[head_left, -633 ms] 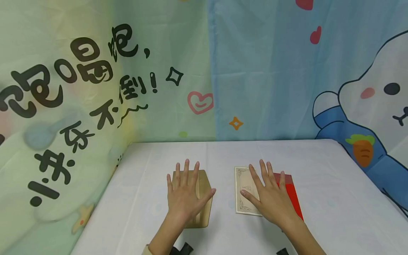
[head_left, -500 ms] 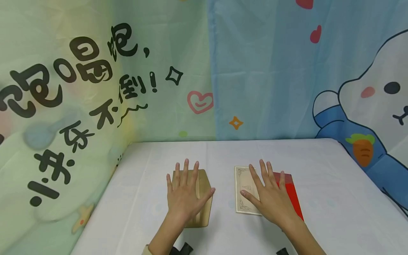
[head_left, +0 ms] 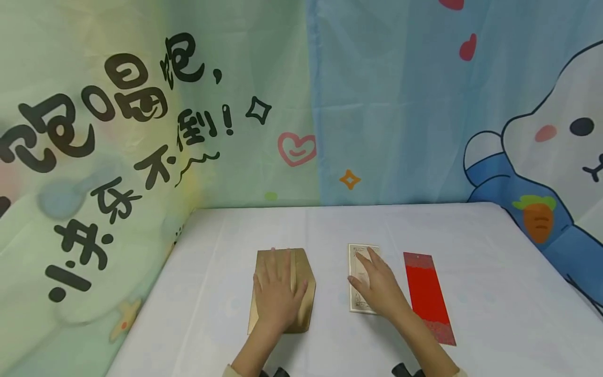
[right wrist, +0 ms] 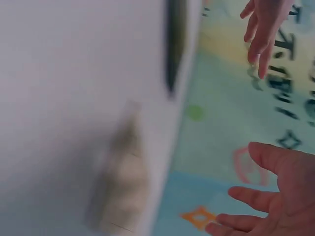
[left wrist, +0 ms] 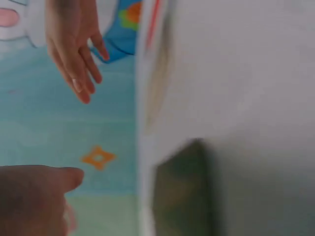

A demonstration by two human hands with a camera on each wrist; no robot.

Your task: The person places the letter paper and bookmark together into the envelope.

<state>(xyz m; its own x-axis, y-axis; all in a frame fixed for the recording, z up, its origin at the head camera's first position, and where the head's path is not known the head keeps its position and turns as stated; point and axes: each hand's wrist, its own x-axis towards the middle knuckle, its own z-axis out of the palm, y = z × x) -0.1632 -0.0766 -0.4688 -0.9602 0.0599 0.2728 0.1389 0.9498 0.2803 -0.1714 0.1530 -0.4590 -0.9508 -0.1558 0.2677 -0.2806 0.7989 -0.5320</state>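
Above a gold case [head_left: 299, 268], the left hand [head_left: 278, 298] is suspended, released; the right hand [head_left: 381, 290], also released, is suspended over a cream packet [head_left: 356, 268].

- A table [head_left: 207, 314], covered in white, stands in the middle; its covering has faint creases.
- Behind it hangs a fabric backdrop [head_left: 386, 115], pale green at left and light blue at right, with gentle folds.
- On the left, yellowish-green fabric [head_left: 23, 324] carries large black writing [head_left: 68, 278].
- On the right appears a white cartoon animal [head_left: 556, 162], dressed in blue with an orange carrot [head_left: 538, 224].
- A pink heart outline [head_left: 297, 154] and an orange star [head_left: 350, 174] decorate the back.
- The light is soft.
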